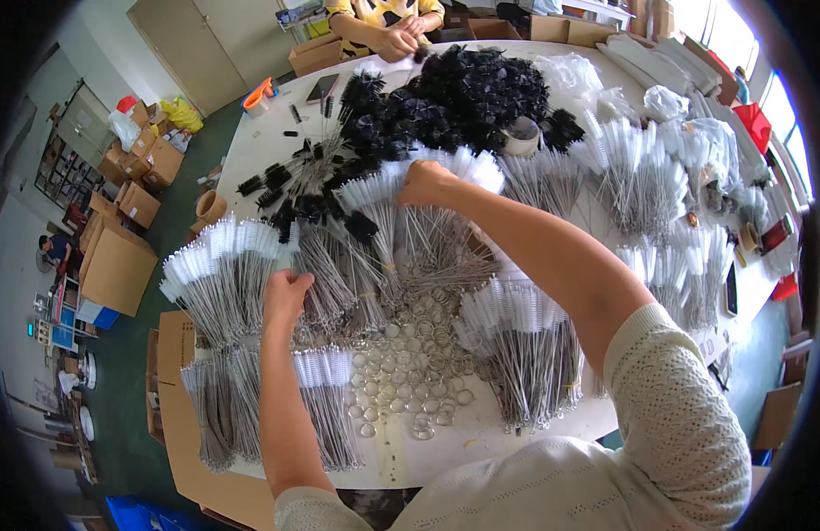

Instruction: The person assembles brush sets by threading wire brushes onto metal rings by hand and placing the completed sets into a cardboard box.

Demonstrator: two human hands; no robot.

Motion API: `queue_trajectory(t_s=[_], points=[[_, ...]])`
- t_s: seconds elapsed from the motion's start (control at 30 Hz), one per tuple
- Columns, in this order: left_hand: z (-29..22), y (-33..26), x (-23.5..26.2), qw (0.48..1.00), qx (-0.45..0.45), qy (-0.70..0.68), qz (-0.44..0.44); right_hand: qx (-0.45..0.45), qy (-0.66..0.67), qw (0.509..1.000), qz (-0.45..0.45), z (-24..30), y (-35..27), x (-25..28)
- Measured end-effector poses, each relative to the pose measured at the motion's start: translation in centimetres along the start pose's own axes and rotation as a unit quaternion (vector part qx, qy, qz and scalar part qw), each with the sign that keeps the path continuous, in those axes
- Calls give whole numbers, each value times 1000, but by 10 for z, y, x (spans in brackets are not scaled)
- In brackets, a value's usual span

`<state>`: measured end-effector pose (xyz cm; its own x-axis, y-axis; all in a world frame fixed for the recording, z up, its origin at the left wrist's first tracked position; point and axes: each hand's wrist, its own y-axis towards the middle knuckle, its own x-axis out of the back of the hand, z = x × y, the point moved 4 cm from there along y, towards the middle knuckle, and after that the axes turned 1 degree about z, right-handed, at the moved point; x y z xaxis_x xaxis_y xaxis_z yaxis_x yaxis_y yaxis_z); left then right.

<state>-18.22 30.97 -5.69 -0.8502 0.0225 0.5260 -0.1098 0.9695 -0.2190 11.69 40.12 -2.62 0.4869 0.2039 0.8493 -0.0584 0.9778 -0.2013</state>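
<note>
Two bare hands are sorting wire-handled brushes on a crowded white bench (250, 150).

Going left to right: bundles of white-tipped brushes (206, 265) are lying fanned along the near left edge, with a cardboard box (118, 265) on the floor beyond. The left hand (286, 296) is resting on a grey bundle of wire stems (326, 274), fingers curled down; whether the grip is actually closing on any stems cannot be told. Loose metal rings (410, 354) are spreading across the middle. The right hand (425, 184) is reaching farther back, fingers closed around the white tips of a brush bunch (445, 168) beside a heap of black brushes (463, 97). To do this well, it seems wise to be gripping the bunch near its tips and keeping the stems aligned so none are snagging neighbouring bundles.
</note>
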Motion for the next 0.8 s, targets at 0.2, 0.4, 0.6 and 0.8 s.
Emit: queue_trajectory(t_s=[0.2, 0.4, 0.6, 0.8], points=[[-17, -38, 5, 995, -77, 13, -54, 65, 24, 986, 150, -11, -30, 29], [-74, -90, -8, 909, -128, -395, -30, 88, 153, 977, 118, -45, -101, 115], [-190, -170, -42, 800, -323, -503, -47, 28, 86, 995, -37, -164, -88, 147], [-165, -204, -33, 741, -397, -533, -102, -110, -47, 978, -173, -225, -54, 100]])
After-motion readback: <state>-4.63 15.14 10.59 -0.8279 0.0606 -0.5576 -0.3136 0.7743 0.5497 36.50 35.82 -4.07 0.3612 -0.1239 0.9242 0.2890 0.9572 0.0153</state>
